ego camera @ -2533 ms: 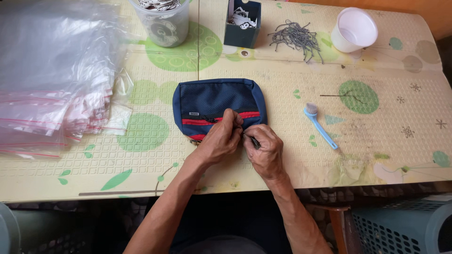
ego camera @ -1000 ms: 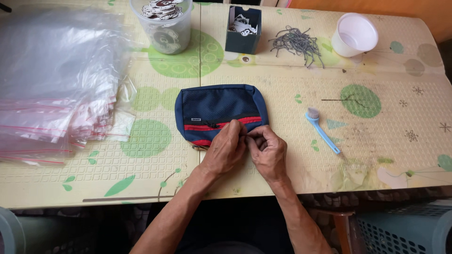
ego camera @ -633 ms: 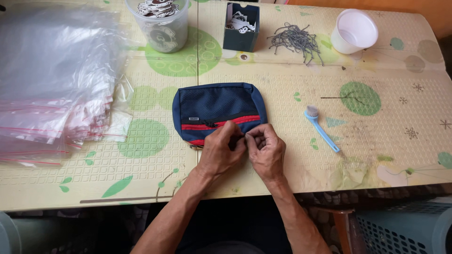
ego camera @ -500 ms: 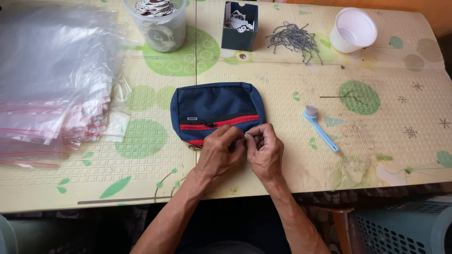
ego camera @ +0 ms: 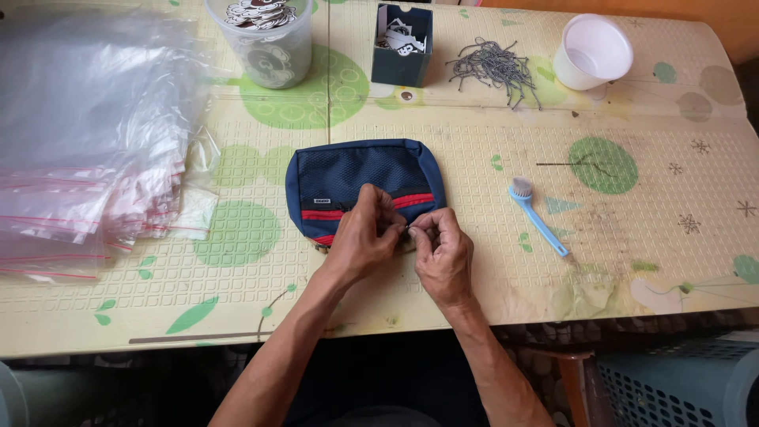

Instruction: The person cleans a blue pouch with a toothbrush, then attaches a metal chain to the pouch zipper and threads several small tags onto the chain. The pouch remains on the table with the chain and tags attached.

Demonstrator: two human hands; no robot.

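From my feed this looks like a home workbench for small piecework rather than a factory. I see a table (ego camera: 474,119) under a worn yellow cloth printed with green circles, its near edge peeling. A thick stack of clear zip bags (ego camera: 79,150) lies at the left; a tub (ego camera: 265,47) of small tags, a dark box (ego camera: 402,43), a heap of thin chains (ego camera: 494,67) and a white cup (ego camera: 591,51) line the far side. A plastic basket (ego camera: 680,387) stands on the floor.

Clear red-striped bag stack (ego camera: 79,158) – table's left, small label (ego camera: 321,201) – pouch
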